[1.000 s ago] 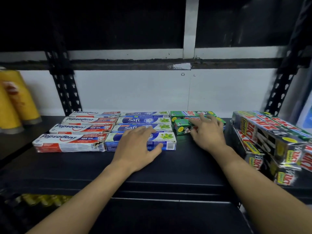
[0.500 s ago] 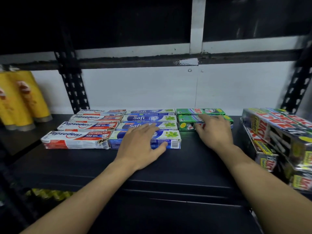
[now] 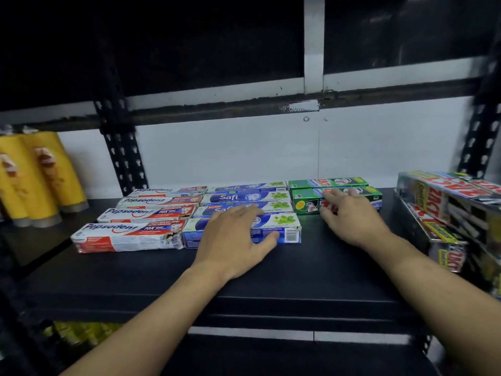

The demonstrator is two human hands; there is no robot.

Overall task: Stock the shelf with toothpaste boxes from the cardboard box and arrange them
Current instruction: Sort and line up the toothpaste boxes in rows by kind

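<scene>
hands [image 3: 233, 240] [image 3: 349, 221] flat on blue box [image 3: 286, 223] and green box [image 3: 305, 203], wrapped packs [image 3: 444, 198] seemingly near.

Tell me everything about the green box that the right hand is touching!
The front green toothpaste box is a long cardboard carton with red letters and a yellow badge on its front face. It lies flat on the black shelf, just before a second green box, right of the Safi boxes. The right hand rests spread fingers on its top, hiding the middle.
</scene>
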